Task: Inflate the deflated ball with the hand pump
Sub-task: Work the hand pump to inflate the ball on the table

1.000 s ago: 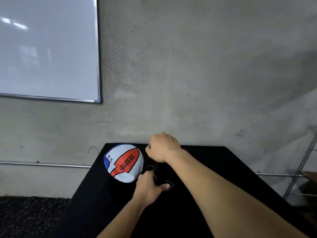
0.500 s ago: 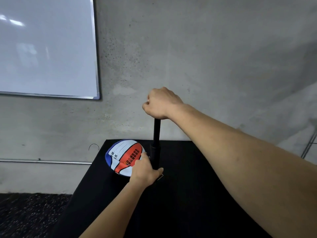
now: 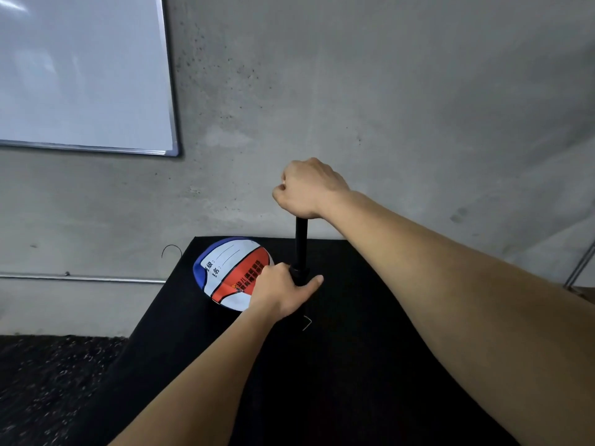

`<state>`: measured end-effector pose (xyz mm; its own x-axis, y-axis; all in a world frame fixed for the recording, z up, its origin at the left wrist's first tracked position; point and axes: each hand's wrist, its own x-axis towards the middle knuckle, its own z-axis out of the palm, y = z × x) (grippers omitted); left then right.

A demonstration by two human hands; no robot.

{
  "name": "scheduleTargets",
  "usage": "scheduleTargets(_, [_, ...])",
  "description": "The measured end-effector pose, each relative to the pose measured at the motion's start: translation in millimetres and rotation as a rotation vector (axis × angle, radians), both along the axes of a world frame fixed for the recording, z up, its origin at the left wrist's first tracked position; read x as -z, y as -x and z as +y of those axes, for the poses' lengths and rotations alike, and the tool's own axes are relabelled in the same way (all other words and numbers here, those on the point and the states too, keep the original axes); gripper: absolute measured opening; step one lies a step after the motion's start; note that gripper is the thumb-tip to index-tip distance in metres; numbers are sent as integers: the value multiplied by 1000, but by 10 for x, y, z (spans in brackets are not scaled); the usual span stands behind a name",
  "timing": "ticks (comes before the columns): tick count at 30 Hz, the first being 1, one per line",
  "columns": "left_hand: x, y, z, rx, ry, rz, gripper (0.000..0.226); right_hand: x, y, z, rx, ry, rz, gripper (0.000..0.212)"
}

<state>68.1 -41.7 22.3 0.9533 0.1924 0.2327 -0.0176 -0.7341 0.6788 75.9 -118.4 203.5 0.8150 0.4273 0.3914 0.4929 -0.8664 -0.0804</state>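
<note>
Slim black cylindrical hand pump (image 3: 301, 249) stands upright on the black worktop (image 3: 370, 365). My right hand (image 3: 309, 189) fists its raised handle directly above; my left hand (image 3: 283, 289) clamps its barrel. The half-flat red, white and blue ball (image 3: 230, 272) lies just left of the pump.

Whiteboard (image 3: 83, 72) on grey concrete wall (image 3: 370, 107), black table (image 3: 338, 381), speckled dark floor (image 3: 54, 381), wall-mounted pipe (image 3: 80, 279).

ball (image 3: 231, 273) on table (image 3: 354, 365), pump (image 3: 301, 249) upright just right of it
</note>
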Motion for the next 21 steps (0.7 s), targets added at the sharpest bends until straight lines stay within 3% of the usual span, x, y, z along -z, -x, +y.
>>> scheduleTargets(5, [242, -82, -36, 4, 27, 39, 46, 281, -181, -8, 15, -10, 12, 30])
scheduleTargets(21, [584, -138, -145, -47, 165, -174, 31, 1481, -308, 15, 9, -31, 60, 21])
